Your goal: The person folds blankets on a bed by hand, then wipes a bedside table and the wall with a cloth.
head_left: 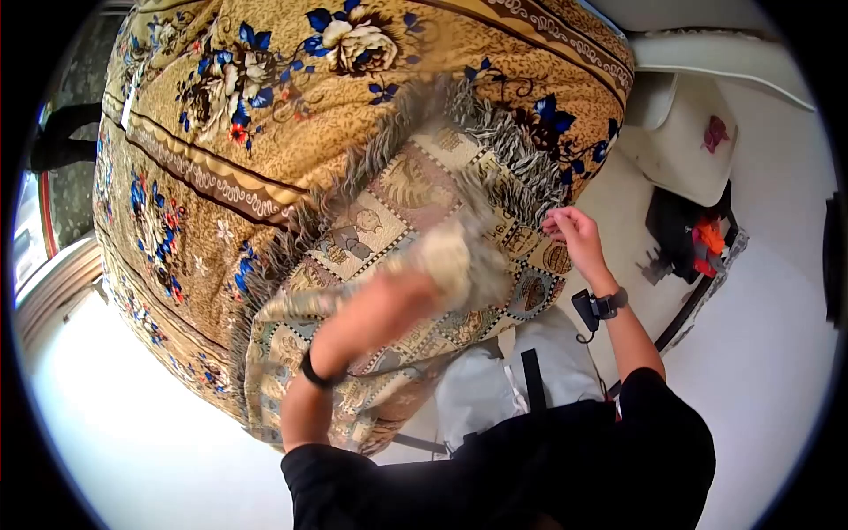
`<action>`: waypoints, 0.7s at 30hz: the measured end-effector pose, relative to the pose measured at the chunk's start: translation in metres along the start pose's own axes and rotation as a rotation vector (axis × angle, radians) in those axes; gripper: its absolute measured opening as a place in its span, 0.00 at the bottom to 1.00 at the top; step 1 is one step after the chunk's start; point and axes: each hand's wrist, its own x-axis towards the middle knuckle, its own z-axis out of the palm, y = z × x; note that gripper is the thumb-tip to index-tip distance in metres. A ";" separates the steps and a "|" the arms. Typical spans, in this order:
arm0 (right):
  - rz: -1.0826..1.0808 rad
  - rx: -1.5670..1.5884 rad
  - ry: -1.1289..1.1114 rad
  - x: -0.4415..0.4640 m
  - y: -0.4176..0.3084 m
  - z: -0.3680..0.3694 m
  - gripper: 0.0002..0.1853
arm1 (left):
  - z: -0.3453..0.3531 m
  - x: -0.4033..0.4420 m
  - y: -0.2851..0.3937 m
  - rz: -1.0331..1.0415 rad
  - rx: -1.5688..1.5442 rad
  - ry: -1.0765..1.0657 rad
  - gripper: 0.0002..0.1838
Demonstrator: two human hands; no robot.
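A patterned throw blanket (367, 234) with a grey fringe lies partly folded on a larger tan blanket (247, 97) printed with blue, white and red flowers. My left hand (402, 300) is smeared by motion over the middle of the throw. A bunched, fringed piece of the throw blurs along with it, apparently gripped, though the separate fingers cannot be made out. At the throw's right edge, my right hand (576, 237) is closed in a pinch on the fringe. The near part of the throw hangs down in folds beneath my left forearm.
Right of the bedding stands a pale chair-like piece (685, 163) with a dark pink item (715, 133) on it. A black bag (685, 234) with something orange-red sits below. A grey-white cover or bag (530, 367) is against my body. Dark legs (66, 137) show at far left.
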 end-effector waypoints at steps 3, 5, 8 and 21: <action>-0.106 0.069 -0.029 0.012 -0.025 0.009 0.13 | -0.004 -0.003 0.040 0.294 -0.496 -0.138 0.01; -0.179 0.122 -0.088 0.031 -0.038 0.018 0.12 | -0.013 0.004 0.021 0.139 -0.668 0.074 0.03; -0.208 0.029 -0.103 0.071 -0.054 0.032 0.13 | -0.016 0.077 -0.046 -0.247 -0.092 0.588 0.04; -0.405 -0.269 -0.217 0.154 -0.046 0.079 0.20 | 0.002 0.171 -0.177 -0.495 -0.449 0.773 0.10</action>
